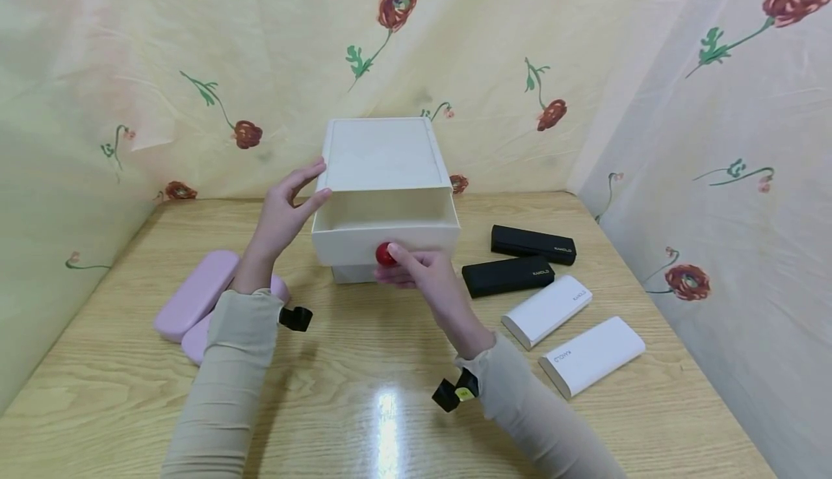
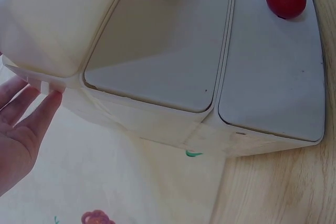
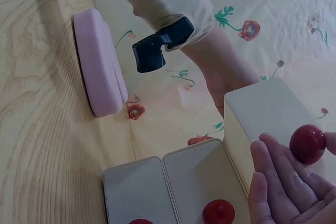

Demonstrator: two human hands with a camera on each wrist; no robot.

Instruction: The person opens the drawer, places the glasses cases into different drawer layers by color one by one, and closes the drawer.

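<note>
One wood-grain desk point(image 1: 325, 410) carries it all. White three-drawer cabinet point(image 1: 380, 154) stands just beyond both hands, front toward the person, so the pulls are in easy reach. Left hand point(image 1: 286, 208) touches its left edge, thumb and fingers spread, not wrapped round anything; I read that as bracing the box. Top drawer point(image 1: 344, 249) juts out right ahead of the right hand point(image 1: 429, 280).

Two pink cases point(image 1: 198, 295) lie nearer the person than the left hand, partly behind that forearm. Two white lettered cases point(image 1: 547, 311) and two black lettered cases point(image 1: 507, 275) sit right of the right hand, probably set to the side of the drawer's travel. Red knob point(image 1: 383, 253) is pinched between right thumb and fingers; only obvious purchase on a smooth front.

View differences: head shows the open drawer top and every case, but hides most of the lower fronts. Left wrist shows both lower drawers point(image 2: 163, 40) closed below the left hand, each with its own knob. Right wrist shows right-hand fingers under the knob. Drawer floor hidden; can't tell contents.
</note>
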